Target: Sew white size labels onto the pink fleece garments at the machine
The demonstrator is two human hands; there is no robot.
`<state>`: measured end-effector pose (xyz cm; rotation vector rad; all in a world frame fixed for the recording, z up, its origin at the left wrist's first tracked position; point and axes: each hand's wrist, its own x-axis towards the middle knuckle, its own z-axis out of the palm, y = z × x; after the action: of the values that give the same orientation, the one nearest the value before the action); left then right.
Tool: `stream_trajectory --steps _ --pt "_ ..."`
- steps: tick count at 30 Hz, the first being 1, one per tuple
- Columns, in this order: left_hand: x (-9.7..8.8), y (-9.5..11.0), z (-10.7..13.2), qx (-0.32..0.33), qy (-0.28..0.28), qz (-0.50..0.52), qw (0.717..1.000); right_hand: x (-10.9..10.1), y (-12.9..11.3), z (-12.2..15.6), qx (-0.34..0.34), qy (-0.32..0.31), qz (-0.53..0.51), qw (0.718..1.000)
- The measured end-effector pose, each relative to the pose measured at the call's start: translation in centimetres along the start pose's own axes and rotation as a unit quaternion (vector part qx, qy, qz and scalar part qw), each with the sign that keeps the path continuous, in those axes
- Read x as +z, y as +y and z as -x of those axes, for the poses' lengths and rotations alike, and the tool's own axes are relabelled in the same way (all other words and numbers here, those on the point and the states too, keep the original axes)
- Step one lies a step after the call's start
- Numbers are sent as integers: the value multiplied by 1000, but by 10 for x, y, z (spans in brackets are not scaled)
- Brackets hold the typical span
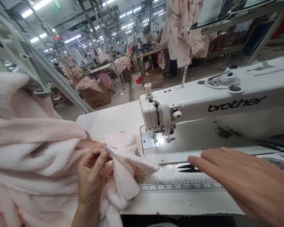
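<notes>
My left hand (92,168) pinches a small pale label (109,152) at the edge of a pink fleece garment piece (126,181) between thumb and forefinger. Folds of the same plush cloth, printed with small grey figures, hang down below the fingers and spread over the table. My right hand (234,171) is stretched out flat, palm down, with nothing visible in it. Just left of its fingertips lie black thread snips (188,168), partly hidden by the hand. Whether the fingers touch them I cannot tell.
A white Brother sewing machine (227,104) stands behind my hands, its needle plate (153,140) left of centre. A printed ruler (175,186) runs along the table front. More pink fleece (26,151) is heaped at left, beside a metal frame (59,78). Cardboard boxes (97,94) stand beyond.
</notes>
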<state>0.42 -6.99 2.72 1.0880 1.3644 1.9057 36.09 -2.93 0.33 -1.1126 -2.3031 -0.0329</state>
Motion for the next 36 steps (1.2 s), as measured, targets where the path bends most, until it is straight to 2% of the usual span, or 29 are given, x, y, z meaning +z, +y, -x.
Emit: stream_trajectory --steps 5,7,10,13,21,25,29,31,33,36 --pt "3 0 0 8 -2 -9 1000 -15 -49 -51 -53 -11 -19 998" --pt "3 1 0 5 -6 -3 1000 -24 -59 -76 -128 -42 -10 991" --pt "3 1 1 10 -11 5 1000 -36 -67 -102 -287 -108 39 951" --pt "3 1 0 13 -7 5 1000 -41 -71 -112 -351 -140 77 922" --pt "4 3 2 16 -1 3 1000 -39 -82 -110 -365 -178 144 902" --pt "5 3 2 12 4 4 1000 -30 -82 -109 -365 -152 156 905" --pt "3 2 1 5 11 13 1000 -26 -67 -101 -344 -145 139 917" --pt "2 2 2 8 3 14 1000 -30 -59 -93 -298 -146 82 940" --pt "3 3 2 1 -14 4 1000 -33 -57 -84 -223 -134 -24 965" --pt "14 6 3 -34 -76 -31 996 -25 -70 -75 -73 -113 -196 971"
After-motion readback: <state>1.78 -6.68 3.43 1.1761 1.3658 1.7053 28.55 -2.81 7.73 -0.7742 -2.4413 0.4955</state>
